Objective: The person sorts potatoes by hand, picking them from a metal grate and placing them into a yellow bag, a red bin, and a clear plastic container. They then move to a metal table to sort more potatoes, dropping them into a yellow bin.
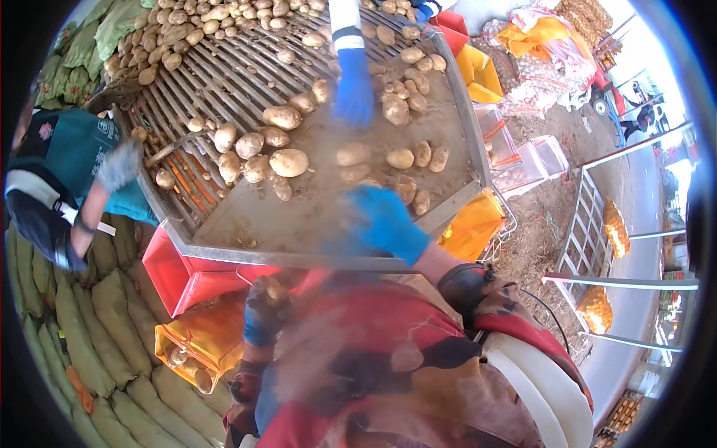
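In a blue glove, my right hand [385, 222] reaches over the near part of the metal sorting table [261, 231]; motion smears its fingers. Just beyond it lie potatoes [399, 158], some blurred. My left hand [263, 310], in a soiled blue glove, is low by my body, near the red crate [175, 272] and an orange bag [198, 340] with potatoes in it. Its fingers look curled around something brownish that I cannot make out. A larger group of potatoes [289, 162] sits left of my right hand, by the slatted grate [216, 86].
Across the table, another person's blue-gloved hand [354, 93] reaches among potatoes. At left, a co-worker's grey-gloved hand [119, 166] is beside the grate. Filled green sacks [104, 321] cover the lower left. Yellow crates [479, 73] and an orange bag [474, 224] line the right edge.
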`<state>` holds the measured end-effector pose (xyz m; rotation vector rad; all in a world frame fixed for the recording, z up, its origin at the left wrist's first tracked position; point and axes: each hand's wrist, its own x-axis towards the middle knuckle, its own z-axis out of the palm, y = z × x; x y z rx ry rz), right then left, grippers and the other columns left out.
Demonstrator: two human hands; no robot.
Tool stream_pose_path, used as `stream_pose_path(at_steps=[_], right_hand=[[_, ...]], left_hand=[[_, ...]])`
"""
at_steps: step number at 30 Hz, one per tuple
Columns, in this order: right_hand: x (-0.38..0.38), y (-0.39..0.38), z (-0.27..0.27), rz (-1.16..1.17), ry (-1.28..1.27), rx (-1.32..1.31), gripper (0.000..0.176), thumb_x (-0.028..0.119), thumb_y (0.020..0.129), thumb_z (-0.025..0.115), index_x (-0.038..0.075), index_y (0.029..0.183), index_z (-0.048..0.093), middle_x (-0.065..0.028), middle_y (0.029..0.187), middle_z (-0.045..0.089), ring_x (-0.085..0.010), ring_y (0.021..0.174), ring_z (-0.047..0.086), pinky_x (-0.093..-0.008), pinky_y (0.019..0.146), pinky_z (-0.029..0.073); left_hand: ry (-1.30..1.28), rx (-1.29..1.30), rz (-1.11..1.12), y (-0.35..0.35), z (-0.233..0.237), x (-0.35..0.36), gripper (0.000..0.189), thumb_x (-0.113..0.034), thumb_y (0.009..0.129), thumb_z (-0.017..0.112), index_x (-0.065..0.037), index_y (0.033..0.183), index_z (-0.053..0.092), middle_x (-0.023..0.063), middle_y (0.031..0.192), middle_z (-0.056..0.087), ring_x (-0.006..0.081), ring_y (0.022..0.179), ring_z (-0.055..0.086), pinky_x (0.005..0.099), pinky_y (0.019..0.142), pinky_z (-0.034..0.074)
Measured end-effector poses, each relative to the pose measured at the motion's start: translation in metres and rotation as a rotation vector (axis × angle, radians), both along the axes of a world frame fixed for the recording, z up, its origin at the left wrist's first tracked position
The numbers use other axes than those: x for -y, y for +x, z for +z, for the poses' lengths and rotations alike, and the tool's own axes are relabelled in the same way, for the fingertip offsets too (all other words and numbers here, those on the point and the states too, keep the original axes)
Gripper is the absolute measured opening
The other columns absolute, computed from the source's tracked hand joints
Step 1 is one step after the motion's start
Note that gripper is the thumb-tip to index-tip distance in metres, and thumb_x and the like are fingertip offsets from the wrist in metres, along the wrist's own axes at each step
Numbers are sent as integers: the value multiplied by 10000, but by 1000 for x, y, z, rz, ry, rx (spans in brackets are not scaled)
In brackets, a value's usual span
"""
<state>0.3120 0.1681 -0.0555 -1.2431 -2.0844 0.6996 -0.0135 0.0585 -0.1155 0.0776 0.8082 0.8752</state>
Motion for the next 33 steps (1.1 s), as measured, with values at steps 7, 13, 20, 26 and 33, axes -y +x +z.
stream_pose_path(at_steps=[7, 13, 20, 26, 33], right_hand=[[-29, 26, -42, -281, 55, 496, 392, 356, 821, 627, 76, 1093, 594, -143, 1024, 622, -347, 886, 617, -504, 748, 472], [-70, 10, -56, -295, 22, 409, 437, 383, 797, 655, 154, 1165, 599, -152, 1018, 629, -339, 929, 631, -527, 749, 502], [-95, -11, -47, -164, -66, 485, 488, 396, 745, 715, 159, 1160, 620, -140, 1086, 633, -337, 971, 627, -465, 791, 513], [-65, -69, 11, 194, -161, -9, 511, 417, 808, 694, 111, 1206, 601, -155, 1209, 594, -320, 1007, 630, -387, 828, 525], [-114, -109, -21, 244, -3, 346, 646, 448, 847, 630, 128, 1376, 442, -142, 1325, 535, -366, 1079, 595, -459, 868, 514]], left_hand=[[153, -326, 263, 6, -48, 11, 536, -437, 926, 551, -65, 1302, 467, 186, 1075, 613, 330, 917, 639, 420, 718, 551], [279, -636, -131, -19, -22, 13, 542, -403, 938, 541, 3, 1295, 490, 191, 1063, 618, 270, 845, 658, 397, 709, 565], [483, -782, -146, 12, 59, -13, 479, -395, 965, 495, 6, 1217, 567, 144, 1008, 649, 198, 762, 660, 287, 639, 555], [368, -411, 186, 44, 92, -50, 491, -421, 965, 481, -28, 1254, 544, 118, 1064, 634, 213, 879, 645, 316, 714, 549], [406, -391, 166, 29, 71, -56, 437, -408, 934, 488, -40, 1153, 574, 85, 967, 624, 236, 857, 624, 350, 684, 522]])
